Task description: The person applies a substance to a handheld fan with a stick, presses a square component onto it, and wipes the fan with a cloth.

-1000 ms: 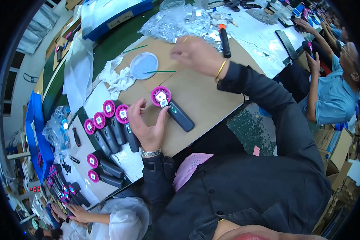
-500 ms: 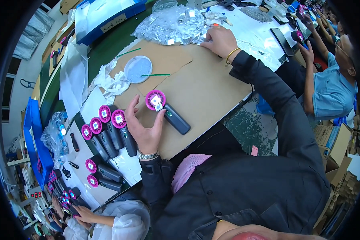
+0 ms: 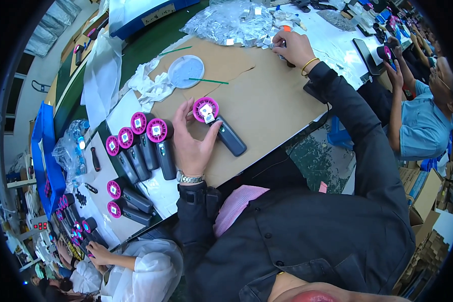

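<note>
A handheld fan (image 3: 229,138) with a magenta round head and a dark grey handle lies tilted on the brown cardboard (image 3: 267,100). My left hand (image 3: 194,146) curls around its head, the thumb against the neck and the fingers by the rim. A small white square piece (image 3: 209,119) sits at the lower edge of the head. Farther right, my right hand (image 3: 294,48) is closed beside a heap of small clear plastic packets (image 3: 231,25). Something small and silvery shows at its fingertips and something dark under the palm; I cannot make out what they are.
Several similar fans (image 3: 145,146) lie left of my left hand. Beyond the cardboard's middle are a round white lid (image 3: 185,71), a green stick (image 3: 209,81) and crumpled white cloth (image 3: 151,85). A screwdriver (image 3: 95,159) lies farther left. Co-workers sit on both sides.
The view has shifted a little. My left fingers have come closer around the fan's head. My right hand has drawn its fingertips together off the cardboard, and a dark thing now shows beneath it.
</note>
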